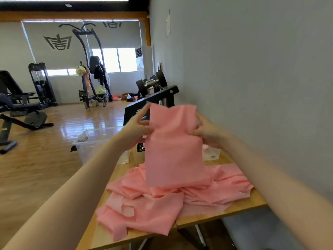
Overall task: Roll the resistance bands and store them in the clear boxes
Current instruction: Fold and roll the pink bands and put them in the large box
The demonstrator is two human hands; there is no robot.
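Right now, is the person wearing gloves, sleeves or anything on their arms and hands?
No. The left hand and the right hand are bare, with no gloves. Both forearms are uncovered as far as the picture shows, with no sleeves. I see no watch, bracelet or rings.

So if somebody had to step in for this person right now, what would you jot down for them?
Left hand and right hand: each pinches a side edge of one pink band, held up and hanging flat, not rolled.
More pink bands lie in a loose pile on the wooden table.
One clear box stands at the table's far left; a second is partly hidden behind the held band.
Rolled so far: none that I can see.
Left: roll every band, then box them.
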